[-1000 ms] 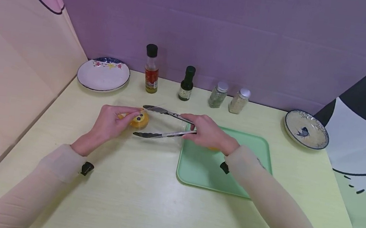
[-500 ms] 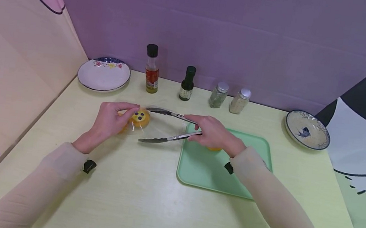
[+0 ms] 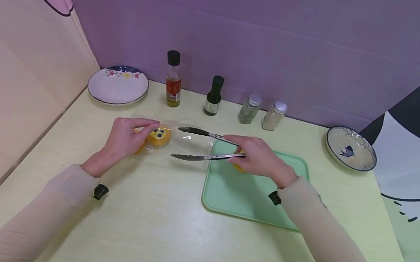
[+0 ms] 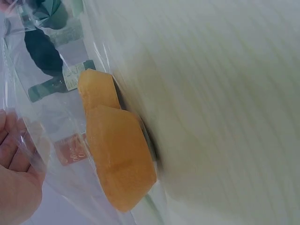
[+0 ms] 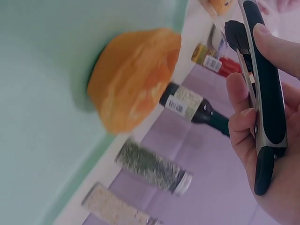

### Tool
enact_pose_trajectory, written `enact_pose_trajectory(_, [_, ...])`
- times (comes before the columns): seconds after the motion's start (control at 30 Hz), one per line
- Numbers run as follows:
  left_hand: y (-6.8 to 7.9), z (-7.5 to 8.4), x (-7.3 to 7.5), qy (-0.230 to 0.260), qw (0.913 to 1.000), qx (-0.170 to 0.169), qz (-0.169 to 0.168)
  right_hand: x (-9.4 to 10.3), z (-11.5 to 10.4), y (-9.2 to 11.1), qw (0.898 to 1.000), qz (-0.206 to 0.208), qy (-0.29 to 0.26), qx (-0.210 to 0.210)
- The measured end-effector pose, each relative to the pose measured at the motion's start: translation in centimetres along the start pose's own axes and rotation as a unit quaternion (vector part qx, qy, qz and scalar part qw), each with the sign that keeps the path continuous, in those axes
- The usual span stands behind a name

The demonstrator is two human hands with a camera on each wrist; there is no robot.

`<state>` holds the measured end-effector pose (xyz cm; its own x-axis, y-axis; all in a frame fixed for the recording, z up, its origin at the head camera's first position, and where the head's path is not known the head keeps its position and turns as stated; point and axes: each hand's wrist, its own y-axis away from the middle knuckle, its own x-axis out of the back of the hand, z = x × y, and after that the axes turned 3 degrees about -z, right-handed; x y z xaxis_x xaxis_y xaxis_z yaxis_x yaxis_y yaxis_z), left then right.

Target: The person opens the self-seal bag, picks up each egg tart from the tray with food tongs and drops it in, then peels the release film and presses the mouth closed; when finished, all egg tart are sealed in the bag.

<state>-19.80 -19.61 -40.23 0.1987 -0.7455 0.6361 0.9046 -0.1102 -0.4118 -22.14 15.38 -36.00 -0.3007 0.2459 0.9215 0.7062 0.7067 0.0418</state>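
Note:
My left hand (image 3: pixel 126 139) pinches the edge of a clear plastic bag (image 3: pixel 189 138) between thumb and fingers. Inside the bag lies a golden tart (image 3: pixel 160 135) with dark berry-like dots on its pale top. A second tart (image 3: pixel 140 147) is partly hidden behind the left hand; the left wrist view shows both tarts (image 4: pixel 123 159) side by side, seen through the film. My right hand (image 3: pixel 260 157) grips metal tongs (image 3: pixel 189 157) with dark tips. Their arms are spread with nothing between them, pointing left over the bag. Under the right hand another tart (image 5: pixel 133 82) sits on the green tray (image 3: pixel 248 200).
Along the back stand a red-labelled bottle (image 3: pixel 173 84), a dark bottle (image 3: pixel 214 97) and two spice jars (image 3: pixel 250 109) with silver lids. A floral plate (image 3: pixel 117 88) is at the back left. At the right is a shallow dish (image 3: pixel 351 149) with a blue bird.
My right hand and the tongs have moved to the right, away from the tarts in the bag. My left hand keeps pinching the bag's edge and has barely shifted.

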Motion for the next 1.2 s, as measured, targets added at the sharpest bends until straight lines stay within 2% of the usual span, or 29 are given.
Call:
enact_pose_trajectory(0.2, [0.1,0.0,-0.3,-0.002,0.9997,-0.024,0.000,1.0,1.1,2.2,1.000,0.007,-0.012,-0.015])
enact_pose_trajectory(0.3, [0.2,0.0,-0.3,-0.001,0.9997,-0.026,-0.004,1.4,1.7,3.4,1.000,0.012,-0.009,-0.016])
enact_pose_trajectory(0.5, [0.2,-0.1,-0.4,0.001,0.9997,-0.021,-0.014,2.0,3.0,6.2,0.999,0.036,-0.022,-0.034])
enact_pose_trajectory(0.77, [0.3,-0.1,-0.4,0.003,0.9996,-0.002,-0.029,2.9,5.5,11.0,0.993,0.074,-0.063,-0.062])
enact_pose_trajectory(1.0, [0.1,0.1,-0.5,0.011,0.9994,-0.007,-0.034,2.6,7.4,14.9,0.989,0.094,-0.084,-0.083])
enact_pose_trajectory(1.2, [0.3,-0.3,-0.8,-0.005,0.9993,-0.028,-0.022,1.6,8.3,16.7,0.988,0.099,-0.091,-0.078])
